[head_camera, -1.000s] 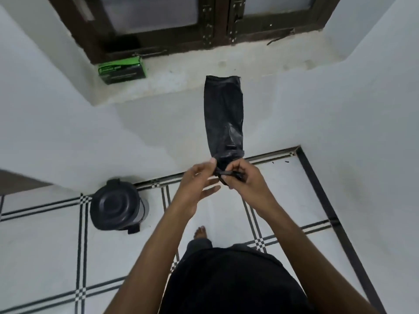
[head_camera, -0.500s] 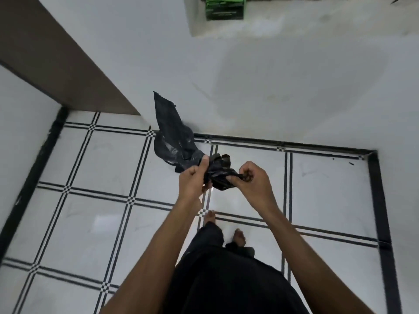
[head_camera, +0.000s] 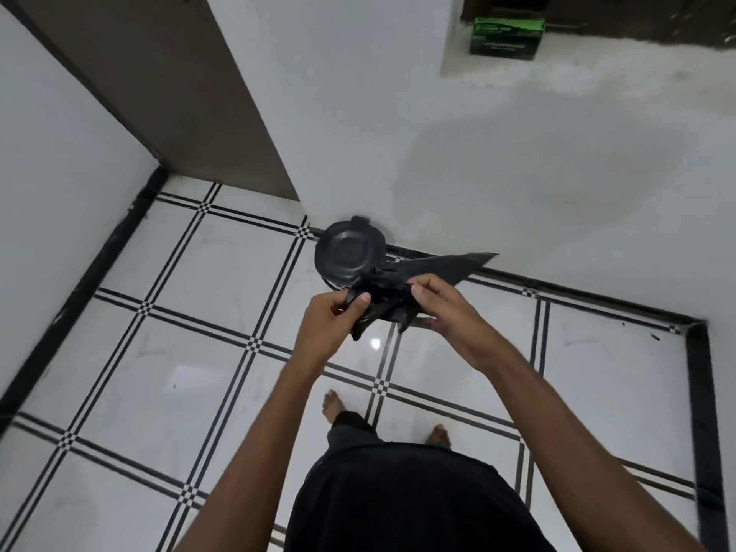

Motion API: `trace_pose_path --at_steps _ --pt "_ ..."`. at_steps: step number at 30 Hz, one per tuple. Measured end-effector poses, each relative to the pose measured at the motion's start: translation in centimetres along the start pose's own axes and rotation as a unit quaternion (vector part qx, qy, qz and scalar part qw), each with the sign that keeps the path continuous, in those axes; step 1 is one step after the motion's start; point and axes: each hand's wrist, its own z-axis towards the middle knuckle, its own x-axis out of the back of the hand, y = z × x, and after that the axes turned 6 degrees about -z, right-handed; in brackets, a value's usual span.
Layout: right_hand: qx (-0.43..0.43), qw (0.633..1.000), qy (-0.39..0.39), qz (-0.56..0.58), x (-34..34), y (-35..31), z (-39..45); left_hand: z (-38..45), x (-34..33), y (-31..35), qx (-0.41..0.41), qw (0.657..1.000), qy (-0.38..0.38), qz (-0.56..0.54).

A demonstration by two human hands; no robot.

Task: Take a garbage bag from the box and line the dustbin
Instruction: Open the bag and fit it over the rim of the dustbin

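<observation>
Floor [head_camera: 223, 288] of white tile with black double lines fills my view, a black border running along its left and far edges. My left hand [head_camera: 330, 324] pinches the bunched end of the black garbage bag [head_camera: 382, 296], thumb pressed over the plastic and fingers curled beneath. Just beyond it, the dustbin [head_camera: 348, 253] stands at the floor's far edge against the white wall, its black lid closed. My right hand [head_camera: 442, 308] grips the same crumpled bundle from the other side, close to the left one, while the bag's flat free end juts right, above the far border. The green box [head_camera: 506, 35] sits on the window ledge [head_camera: 557, 69], top right, well apart from the bin.
</observation>
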Motion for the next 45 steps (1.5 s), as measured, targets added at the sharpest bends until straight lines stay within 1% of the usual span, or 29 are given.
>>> trace_pose_path --at_steps 1,2,5,7,9,11,13,14,16,18,19,21,22,23,24,25,27,29,32,33,35,37,39,41,42,43,45 --pt "-0.017 1.0 -0.008 0.022 -1.2 -0.4 0.8 0.5 0.9 0.0 -0.007 1.0 -0.008 0.004" --pt "-0.025 0.999 0.001 0.027 -2.5 -0.7 1.7 1.0 1.9 0.1 -0.013 1.0 -0.017 0.006" --pt "-0.026 0.996 0.09 0.007 -6.6 -1.5 4.9 3.5 5.8 -0.4 -0.03 0.999 -0.021 0.02" --pt "-0.03 0.99 0.133 0.031 -8.6 -2.0 7.1 5.1 8.2 -0.9 -0.029 0.999 -0.011 0.039" --pt "-0.034 0.981 0.166 0.094 -10.2 -2.7 8.9 6.4 10.7 -1.4 -0.009 0.998 0.011 0.053" --pt "-0.043 0.962 0.199 0.18 -11.5 -3.5 10.6 7.6 13.1 -2.2 0.031 0.998 0.037 0.045" --pt "-0.052 0.95 0.225 0.209 -12.6 -3.9 11.9 8.4 15.2 -2.9 0.075 0.996 0.041 0.035" --pt "-0.051 0.948 0.231 0.213 -13.1 -4.1 12.4 8.7 16.0 -3.1 0.08 0.995 0.04 0.051" --pt "-0.046 0.947 0.234 0.217 -14.3 -4.4 13.6 9.4 17.2 -3.1 0.045 0.993 0.047 0.101" --pt "-0.041 0.951 0.215 0.22 -15.5 -4.6 14.5 10.2 17.5 -2.3 -0.037 0.994 0.054 0.091" --pt "-0.042 0.954 0.204 0.216 -16.0 -4.8 15.1 10.7 17.5 -1.5 -0.071 0.994 0.038 0.071" --pt "-0.04 0.959 0.186 0.21 -16.9 -5.1 16.3 11.8 17.5 -0.2 -0.096 0.993 -0.039 0.053" --pt "-0.034 0.959 0.187 0.209 -17.1 -5.3 16.8 12.4 17.4 0.1 -0.098 0.99 -0.084 0.06" --pt "-0.026 0.959 0.196 0.203 -17.3 -5.4 17.6 13.0 17.5 0.3 -0.104 0.985 -0.112 0.078" --pt "-0.022 0.958 0.209 0.194 -17.4 -5.5 18.6 13.7 17.6 0.3 -0.108 0.982 -0.118 0.096" --pt "-0.019 0.957 0.222 0.186 -17.5 -5.6 19.5 14.3 17.7 0.2 -0.105 0.984 -0.104 0.102" --pt "-0.012 0.955 0.237 0.176 -17.6 -6.1 21.3 15.7 18.1 0.1 -0.087 0.992 -0.051 0.078" --pt "0.003 0.958 0.245 0.151 -17.2 -6.4 23.1 17.1 18.4 0.4 -0.072 0.995 -0.011 0.071" --pt "0.029 0.964 0.249 0.091 -16.1 -7.1 25.5 18.9 18.7 1.4 -0.028 0.998 0.023 0.043" --pt "0.036 0.966 0.246 0.065 -15.4 -7.3 26.4 19.9 18.7 1.9 -0.008 0.999 0.04 0.019" --pt "0.051 0.971 0.231 -0.027 -14.3 -7.8 27.7 21.5 18.7 2.9 0.024 0.997 0.076 -0.016" --pt "0.068 0.969 0.209 -0.116 -13.2 -8.5 29.1 23.4 18.5 4.3 0.061 0.99 0.106 -0.075" --pt "0.072 0.967 0.198 -0.142 -11.7 -9.0 30.3 25.3 18.4 5.6 0.113 0.972 0.133 -0.158" --pt "0.077 0.956 0.216 -0.181 -10.0 -9.3 31.2 26.8 18.9 6.4 0.133 0.955 0.16 -0.211" --pt "0.085 0.946 0.224 -0.219 -9.1 -9.5 31.5 27.5 19.1 6.7 0.136 0.949 0.177 -0.223" --pt "0.103 0.932 0.22 -0.27 -8.2 -9.7 31.7 28.1 19.3 6.8 0.138 0.945 0.195 -0.224" --pt "0.137 0.908 0.174 -0.357 -7.3 -10.1 32.1 29.1 19.1 6.9 0.134 0.946 0.215 -0.202"
